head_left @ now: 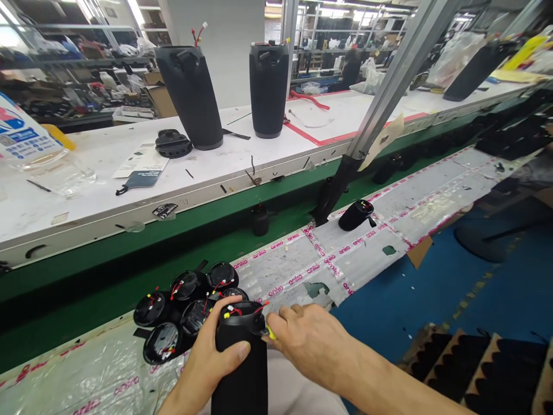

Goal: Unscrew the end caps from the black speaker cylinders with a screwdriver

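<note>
Upright in front of me stands a black fabric-covered speaker body (241, 369), with its open top showing red wires and small white and yellow connectors. My left hand (216, 346) is wrapped around its upper left side, thumb across the front. At the right edge of its rim is my right hand (306, 334), fingers closed on a small yellow tool (271, 333). Most of that tool is hidden by the fingers, so its exact kind cannot be made out. Several similar speaker bodies (161, 343) are grouped just left of my hands, tops up, wires showing.
A plastic-covered bench (276, 271) with pink printed tape runs to the right, bearing another speaker body (355, 215). Behind it, a white shelf (224, 167) holds two tall speakers (268, 92), a black cap (173, 143) and a tag (144, 178). A metal post (389, 80) rises between.
</note>
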Motion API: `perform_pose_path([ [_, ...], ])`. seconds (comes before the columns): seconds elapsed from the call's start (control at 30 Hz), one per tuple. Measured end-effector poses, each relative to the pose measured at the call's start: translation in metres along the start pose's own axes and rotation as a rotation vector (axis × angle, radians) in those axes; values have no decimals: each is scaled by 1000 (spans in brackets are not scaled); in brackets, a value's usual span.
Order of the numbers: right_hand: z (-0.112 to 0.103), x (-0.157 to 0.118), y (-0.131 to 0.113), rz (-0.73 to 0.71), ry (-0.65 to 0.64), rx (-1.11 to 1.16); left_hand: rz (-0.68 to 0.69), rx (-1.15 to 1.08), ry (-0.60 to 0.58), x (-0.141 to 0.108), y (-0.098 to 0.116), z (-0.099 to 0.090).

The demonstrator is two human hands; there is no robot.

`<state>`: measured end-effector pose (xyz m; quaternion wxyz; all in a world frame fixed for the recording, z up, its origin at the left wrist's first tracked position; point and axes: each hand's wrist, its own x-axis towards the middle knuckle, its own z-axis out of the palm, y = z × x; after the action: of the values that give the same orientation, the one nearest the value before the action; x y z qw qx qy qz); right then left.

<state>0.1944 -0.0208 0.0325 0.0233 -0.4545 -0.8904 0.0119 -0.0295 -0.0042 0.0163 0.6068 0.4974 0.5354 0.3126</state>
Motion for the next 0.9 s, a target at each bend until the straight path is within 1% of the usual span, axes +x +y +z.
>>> perform_pose_path([
  [0.07, 5, 1, 0, 27, -1, 49, -22, -64, 17, 0, -3, 3],
  [0.13, 8, 1, 0, 42, 29, 131, -93, -232, 13, -2, -6, 8],
  [0.23, 10, -1, -1, 72, 184, 352, -232, -495, 0, -5, -9, 18],
  [0.3, 9, -5, -2, 170, 274, 497, -267, -547, 22, -7, -9, 22],
  [0.37, 7, -10, -4, 293, 286, 570, -256, -527, 53, -7, -8, 22],
  [0.4, 6, -12, -6, 322, 275, 579, -250, -508, 62, -7, -7, 21],
  [0.43, 6, -14, -9, 321, 269, 572, -246, -490, 72, -7, -6, 21],
  [0.57, 9, -16, -21, 220, 263, 464, -198, -402, 122, -7, -3, 19],
  [0.7, 13, -14, -29, 217, 167, 342, -143, -326, 166, -6, 0, 21],
  [0.83, 14, -13, -31, 211, 137, 283, -117, -250, 173, -5, 2, 20],
  [0.9, 15, -13, -32, 206, 144, 278, -106, -214, 174, -4, 2, 19],
])
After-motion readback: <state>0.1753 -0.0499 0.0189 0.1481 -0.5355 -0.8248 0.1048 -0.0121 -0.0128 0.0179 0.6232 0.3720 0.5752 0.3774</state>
